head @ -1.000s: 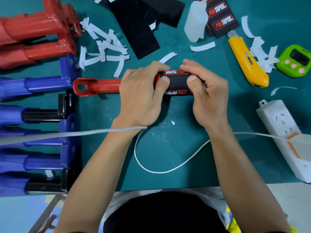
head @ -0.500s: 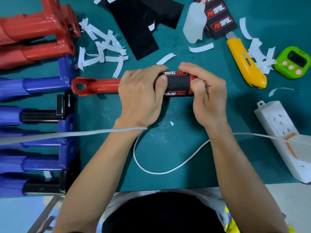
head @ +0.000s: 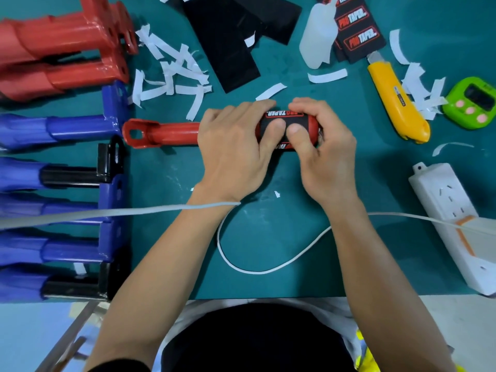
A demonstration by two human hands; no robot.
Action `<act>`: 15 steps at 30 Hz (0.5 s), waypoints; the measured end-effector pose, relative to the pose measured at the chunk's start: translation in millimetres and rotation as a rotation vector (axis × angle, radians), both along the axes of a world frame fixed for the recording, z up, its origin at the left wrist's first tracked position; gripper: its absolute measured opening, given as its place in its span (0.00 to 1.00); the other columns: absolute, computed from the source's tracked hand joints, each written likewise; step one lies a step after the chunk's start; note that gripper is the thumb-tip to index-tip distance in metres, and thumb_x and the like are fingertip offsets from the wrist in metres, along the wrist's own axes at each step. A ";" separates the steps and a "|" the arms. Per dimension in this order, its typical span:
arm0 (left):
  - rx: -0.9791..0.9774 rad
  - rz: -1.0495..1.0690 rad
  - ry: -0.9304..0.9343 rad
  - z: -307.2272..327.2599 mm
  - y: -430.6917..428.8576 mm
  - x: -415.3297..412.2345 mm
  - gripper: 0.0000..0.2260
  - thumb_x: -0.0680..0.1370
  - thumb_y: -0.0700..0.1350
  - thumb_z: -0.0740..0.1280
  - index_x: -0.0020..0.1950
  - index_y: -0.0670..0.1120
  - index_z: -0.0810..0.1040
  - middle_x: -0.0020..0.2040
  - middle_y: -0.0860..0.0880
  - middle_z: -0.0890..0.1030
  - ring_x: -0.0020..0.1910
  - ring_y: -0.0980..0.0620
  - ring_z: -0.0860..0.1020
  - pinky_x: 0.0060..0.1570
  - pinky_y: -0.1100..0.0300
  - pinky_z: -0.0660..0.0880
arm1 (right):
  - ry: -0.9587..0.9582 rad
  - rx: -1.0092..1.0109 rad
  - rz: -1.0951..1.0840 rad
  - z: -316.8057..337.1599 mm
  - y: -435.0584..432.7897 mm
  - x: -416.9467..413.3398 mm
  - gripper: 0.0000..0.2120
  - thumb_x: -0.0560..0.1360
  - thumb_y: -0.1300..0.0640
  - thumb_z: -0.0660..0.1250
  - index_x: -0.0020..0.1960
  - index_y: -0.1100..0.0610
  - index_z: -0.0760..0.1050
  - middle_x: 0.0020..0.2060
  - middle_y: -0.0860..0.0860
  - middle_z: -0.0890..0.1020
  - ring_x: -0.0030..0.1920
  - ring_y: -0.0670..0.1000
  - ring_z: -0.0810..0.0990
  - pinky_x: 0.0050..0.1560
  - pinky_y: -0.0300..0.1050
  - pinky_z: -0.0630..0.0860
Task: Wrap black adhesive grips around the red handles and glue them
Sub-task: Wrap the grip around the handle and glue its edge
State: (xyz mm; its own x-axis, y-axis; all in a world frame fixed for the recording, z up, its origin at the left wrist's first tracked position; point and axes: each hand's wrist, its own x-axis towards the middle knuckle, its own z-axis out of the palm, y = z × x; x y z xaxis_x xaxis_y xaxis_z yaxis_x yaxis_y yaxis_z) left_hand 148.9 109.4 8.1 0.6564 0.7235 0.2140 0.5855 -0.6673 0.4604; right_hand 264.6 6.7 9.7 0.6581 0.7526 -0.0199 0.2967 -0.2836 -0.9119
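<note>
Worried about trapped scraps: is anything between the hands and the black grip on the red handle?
Nothing visible. The left hand and right hand hold the black grip directly against the red handle; the nearest paper strip lies on the mat beyond their fingers.

Two bare hands: left hand [head: 233,154], right hand [head: 327,157]. Thumbnails trimmed short. Forearms [head: 166,264] uncovered up to elbow. Black sleeve edge [head: 120,367] at left elbow, bottom of frame. Torso: black garment [head: 255,339] at centre, white fabric [head: 335,310] bordering its top and sides. Yellow patch [head: 367,355] low on right side, detail unclear.
</note>
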 end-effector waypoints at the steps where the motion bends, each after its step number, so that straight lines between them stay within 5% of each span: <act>1: -0.015 -0.009 -0.042 -0.4 0.5 -1.2 0.17 0.85 0.53 0.59 0.64 0.47 0.84 0.53 0.52 0.86 0.48 0.46 0.82 0.53 0.50 0.69 | 0.011 0.005 0.013 -0.7 -0.6 3.0 0.14 0.80 0.61 0.65 0.64 0.59 0.81 0.64 0.50 0.82 0.66 0.46 0.80 0.70 0.48 0.75; 4: -0.069 -0.012 -0.150 -1.9 2.8 -6.3 0.15 0.86 0.43 0.59 0.66 0.44 0.82 0.55 0.50 0.87 0.46 0.46 0.81 0.56 0.52 0.70 | 0.058 0.021 0.039 -0.9 -6.0 10.7 0.17 0.82 0.65 0.62 0.67 0.60 0.81 0.68 0.54 0.81 0.72 0.46 0.77 0.73 0.44 0.72; 9: 0.007 0.001 -0.074 -1.0 -1.6 0.7 0.19 0.85 0.52 0.60 0.68 0.44 0.81 0.51 0.50 0.87 0.46 0.46 0.83 0.54 0.49 0.72 | -0.040 -0.033 -0.053 -1.9 1.4 -3.4 0.15 0.81 0.56 0.65 0.66 0.57 0.82 0.68 0.50 0.81 0.69 0.42 0.77 0.72 0.40 0.71; 15: -0.100 0.003 -0.216 -3.4 2.8 -6.2 0.16 0.86 0.41 0.59 0.71 0.40 0.78 0.55 0.50 0.87 0.45 0.44 0.82 0.55 0.50 0.73 | 0.073 0.016 0.029 -2.3 -7.3 11.7 0.16 0.84 0.63 0.61 0.68 0.60 0.81 0.70 0.55 0.80 0.73 0.45 0.76 0.74 0.45 0.71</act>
State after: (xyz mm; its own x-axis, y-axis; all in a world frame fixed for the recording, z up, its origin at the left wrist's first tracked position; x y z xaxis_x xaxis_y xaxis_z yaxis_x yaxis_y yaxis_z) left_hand 142.7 112.2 4.7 0.6008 0.7501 0.2764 0.4685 -0.6106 0.6385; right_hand 276.2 -0.5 7.4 0.6332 0.7720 -0.0548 0.2368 -0.2606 -0.9360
